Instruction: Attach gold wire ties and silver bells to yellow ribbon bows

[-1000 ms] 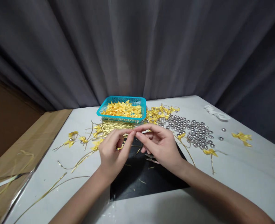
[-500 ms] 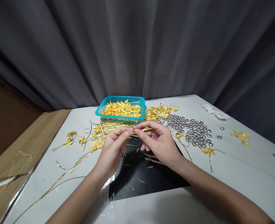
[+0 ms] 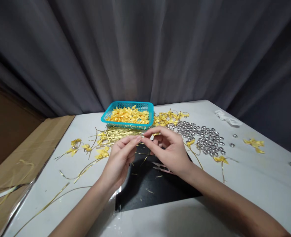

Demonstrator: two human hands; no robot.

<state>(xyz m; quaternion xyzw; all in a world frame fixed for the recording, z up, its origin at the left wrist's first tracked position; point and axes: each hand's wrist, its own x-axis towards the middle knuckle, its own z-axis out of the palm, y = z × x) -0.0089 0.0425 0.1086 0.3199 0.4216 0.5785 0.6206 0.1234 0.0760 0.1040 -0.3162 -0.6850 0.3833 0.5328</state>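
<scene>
Over the black mat (image 3: 145, 194), my left hand (image 3: 122, 156) and my right hand (image 3: 170, 149) meet fingertip to fingertip. Each is closed in a pinch of thumb and forefinger. What they pinch is too small and too covered by the fingers to name. Thin gold strands (image 3: 145, 159) show just below the fingertips; whether they hang from the hands or lie on the mat I cannot tell. A pair of thread snips (image 3: 162, 168) lies on the mat, partly behind my right hand. Right behind my hands is a bundle of gold cords (image 3: 118, 134).
A teal basket (image 3: 106, 119) of yellow ribbon bows stands at the back. Silver beads (image 3: 209, 140) are heaped to the right, beside a pile of yellow bows with cords (image 3: 168, 118). Loose cords (image 3: 45, 207) lie left, near cardboard (image 3: 44, 138). A white cloth (image 3: 228, 118) rests far right.
My right hand has shifted very slightly, its fingers a little more arched and its thumb nearer my left fingertips. Nothing on the table has moved.
</scene>
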